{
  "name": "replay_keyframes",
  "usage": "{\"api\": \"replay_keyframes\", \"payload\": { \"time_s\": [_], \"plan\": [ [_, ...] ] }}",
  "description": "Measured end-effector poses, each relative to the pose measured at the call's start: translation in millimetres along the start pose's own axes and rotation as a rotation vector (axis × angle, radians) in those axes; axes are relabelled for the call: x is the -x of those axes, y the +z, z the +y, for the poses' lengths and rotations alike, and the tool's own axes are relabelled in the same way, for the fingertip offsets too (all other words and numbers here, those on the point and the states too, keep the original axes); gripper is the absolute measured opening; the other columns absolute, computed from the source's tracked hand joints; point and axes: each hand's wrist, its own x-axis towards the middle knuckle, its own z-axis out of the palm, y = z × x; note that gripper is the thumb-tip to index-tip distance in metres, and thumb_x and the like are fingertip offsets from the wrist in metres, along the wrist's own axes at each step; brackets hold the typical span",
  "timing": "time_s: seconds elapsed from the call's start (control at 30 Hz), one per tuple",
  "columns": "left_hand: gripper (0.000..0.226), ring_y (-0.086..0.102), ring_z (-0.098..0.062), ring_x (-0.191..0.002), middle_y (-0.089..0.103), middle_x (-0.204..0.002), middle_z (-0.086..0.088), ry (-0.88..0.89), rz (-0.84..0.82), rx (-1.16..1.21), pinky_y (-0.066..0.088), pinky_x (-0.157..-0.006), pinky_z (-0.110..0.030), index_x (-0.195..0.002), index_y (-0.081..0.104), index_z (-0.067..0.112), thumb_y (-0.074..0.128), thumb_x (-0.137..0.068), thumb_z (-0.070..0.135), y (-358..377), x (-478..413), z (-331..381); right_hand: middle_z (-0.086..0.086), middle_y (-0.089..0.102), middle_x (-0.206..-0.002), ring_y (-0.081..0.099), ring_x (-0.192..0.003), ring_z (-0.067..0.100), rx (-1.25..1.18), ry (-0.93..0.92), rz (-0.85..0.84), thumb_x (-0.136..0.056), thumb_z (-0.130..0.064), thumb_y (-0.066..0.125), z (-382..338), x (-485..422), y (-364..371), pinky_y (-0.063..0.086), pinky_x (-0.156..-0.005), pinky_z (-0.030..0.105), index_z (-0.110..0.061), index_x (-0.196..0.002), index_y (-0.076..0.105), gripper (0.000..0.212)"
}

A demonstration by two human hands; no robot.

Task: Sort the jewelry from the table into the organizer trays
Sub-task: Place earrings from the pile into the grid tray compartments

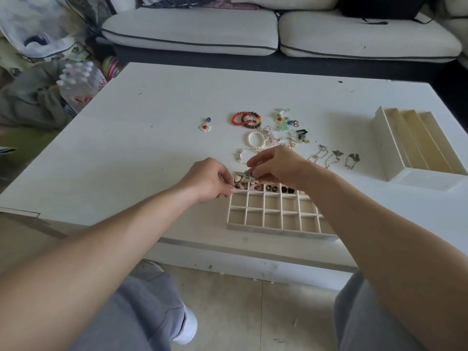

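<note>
A cream grid organizer tray [272, 225] lies at the white table's near edge. Its far row holds small earrings, among them heart-shaped ones [240, 178] and black ones [287, 190]. My left hand [206, 182] pinches a thin dark piece at the tray's far left corner. My right hand [276, 165] pinches a small dark sparkly earring [248, 174] just above that far row. Beyond the hands lie red bead bracelets [246, 119], a pearl bracelet [256, 140], a flower charm [205, 126], colourful charms [283, 120] and silver chain necklaces [334, 157].
A second cream organizer [395, 148] with long slots stands at the table's right side. A grey-trimmed sofa [190, 31] runs behind the table. Plastic bottles [78, 84] and bags crowd the floor at the left. My knees are under the near edge.
</note>
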Motion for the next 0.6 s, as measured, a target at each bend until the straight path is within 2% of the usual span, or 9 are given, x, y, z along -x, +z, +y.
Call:
{"api": "replay_keyframes", "payload": {
  "time_s": [0.07,0.2,0.27,0.33,0.47,0.6],
  "plan": [
    [0.014,0.064,-0.010,-0.069,0.073,-0.075,0.007,0.022,0.014,-0.026,0.048,-0.064,-0.019,-0.075,0.072,0.023,0.084,-0.081,0.019,0,0,0,0.018,0.070,-0.091,0.067,-0.070,0.019,0.010,0.000,0.012,-0.082,0.011,0.070,1,0,-1,0.061,-0.067,0.025,-0.004,-0.096,0.074,0.021],
    [0.010,0.064,-0.010,-0.082,0.067,-0.080,0.013,0.065,0.001,-0.077,0.044,-0.073,-0.019,-0.082,0.074,0.025,0.082,-0.084,0.019,3,0,2,0.027,0.073,-0.101,0.067,-0.072,0.025,0.088,-0.027,0.045,-0.081,0.012,0.070,1,-1,-4,0.063,-0.070,0.026,-0.004,-0.096,0.073,0.022],
    [0.004,0.063,-0.009,-0.084,0.066,-0.080,0.014,0.090,-0.001,-0.123,0.042,-0.074,-0.018,-0.088,0.077,0.020,0.080,-0.086,0.017,5,1,2,0.029,0.072,-0.103,0.067,-0.077,0.030,0.133,-0.039,0.024,-0.078,0.012,0.070,3,-2,-4,0.062,-0.081,0.037,-0.003,-0.096,0.072,0.024],
    [0.010,0.063,-0.008,-0.085,0.064,-0.083,0.015,0.135,-0.005,-0.186,0.041,-0.075,-0.017,-0.097,0.079,0.016,0.077,-0.088,0.015,8,3,4,0.030,0.072,-0.101,0.069,-0.077,0.032,0.204,-0.053,0.000,-0.074,0.010,0.069,4,-2,-2,0.060,-0.089,0.048,-0.005,-0.096,0.072,0.027],
    [0.013,0.064,-0.012,-0.087,0.069,-0.094,0.006,0.186,0.001,-0.253,0.044,-0.078,-0.020,-0.100,0.079,0.016,0.074,-0.089,0.011,14,6,6,0.021,0.075,-0.092,0.075,-0.081,0.032,0.286,-0.077,-0.032,-0.075,0.008,0.070,3,0,1,0.062,-0.084,0.042,-0.007,-0.097,0.072,0.027],
    [0.015,0.068,-0.015,-0.087,0.072,-0.093,0.002,0.187,0.000,-0.276,0.054,-0.082,-0.028,-0.098,0.079,0.015,0.074,-0.086,0.008,18,7,8,0.016,0.077,-0.087,0.076,-0.081,0.031,0.363,-0.089,-0.052,-0.074,0.007,0.071,1,2,4,0.063,-0.080,0.040,-0.008,-0.097,0.072,0.028]
  ]
}}
